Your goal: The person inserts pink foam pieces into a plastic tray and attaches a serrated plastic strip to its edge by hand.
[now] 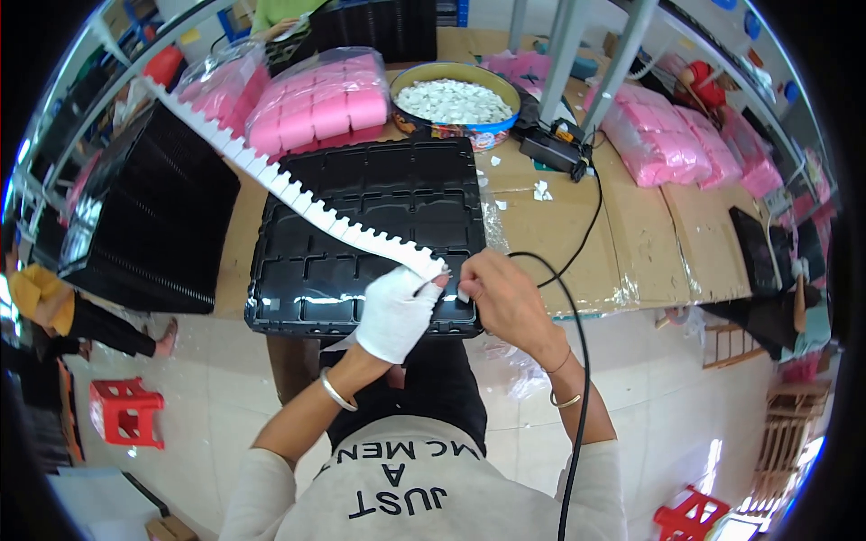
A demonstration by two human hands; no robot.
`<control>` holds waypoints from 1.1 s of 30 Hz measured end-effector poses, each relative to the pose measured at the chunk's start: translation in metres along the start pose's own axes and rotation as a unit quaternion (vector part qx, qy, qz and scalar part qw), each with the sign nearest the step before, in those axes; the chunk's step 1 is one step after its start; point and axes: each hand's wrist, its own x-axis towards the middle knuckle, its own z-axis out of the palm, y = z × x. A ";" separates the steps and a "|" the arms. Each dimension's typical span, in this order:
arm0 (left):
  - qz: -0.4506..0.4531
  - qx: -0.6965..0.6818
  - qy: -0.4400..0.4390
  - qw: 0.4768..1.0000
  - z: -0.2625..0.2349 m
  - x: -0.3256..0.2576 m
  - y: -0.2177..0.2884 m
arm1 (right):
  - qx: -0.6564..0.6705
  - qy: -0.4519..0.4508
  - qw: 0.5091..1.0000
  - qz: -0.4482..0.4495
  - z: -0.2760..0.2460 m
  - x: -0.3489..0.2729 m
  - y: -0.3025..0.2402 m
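White and toothed along one edge, a long strip of paper tabs point(298, 194) runs diagonally from the upper left of the workbench down to the person's hands at the near edge of a black plastic tray point(361, 270). The left hand point(397, 311), wearing a white cloth glove, pinches the near end of the strip between thumb and fingers. The right hand point(505, 298), bare, is closed in a pinch just beside that end, fingertips touching the strip's last tab or something small and white there; which of the two cannot be told. The tray is divided into shallow rectangular compartments and lies flat on a cardboard-covered table point(649, 243), its near rim overhanging the edge slightly. Behind the tray stands a round tin point(456, 104) filled with small white pieces, and a few loose white scraps lie on the cardboard near it. Clear bags of pink blocks point(316, 104) sit at the back left, and more pink bags point(663, 135) lie at the right. A tall stack of black trays point(149, 216) stands to the left. A black cable point(577, 361) loops across the table past the right wrist. Red plastic stools point(126, 410) stand on the pale floor below.
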 end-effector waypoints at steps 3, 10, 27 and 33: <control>0.097 0.168 -0.019 0.981 0.022 0.003 0.002 | 0.068 0.081 0.993 0.052 -0.009 -0.013 0.000; 0.070 0.173 -0.019 0.982 0.026 -0.009 0.013 | 0.133 0.116 0.976 0.125 -0.004 -0.065 0.000; 0.062 0.203 -0.115 0.970 0.007 -0.004 0.025 | 0.185 0.176 0.951 0.172 0.012 -0.100 0.020; 0.014 0.204 -0.155 0.967 0.008 0.003 0.022 | 0.204 0.142 0.949 0.196 0.016 -0.100 0.020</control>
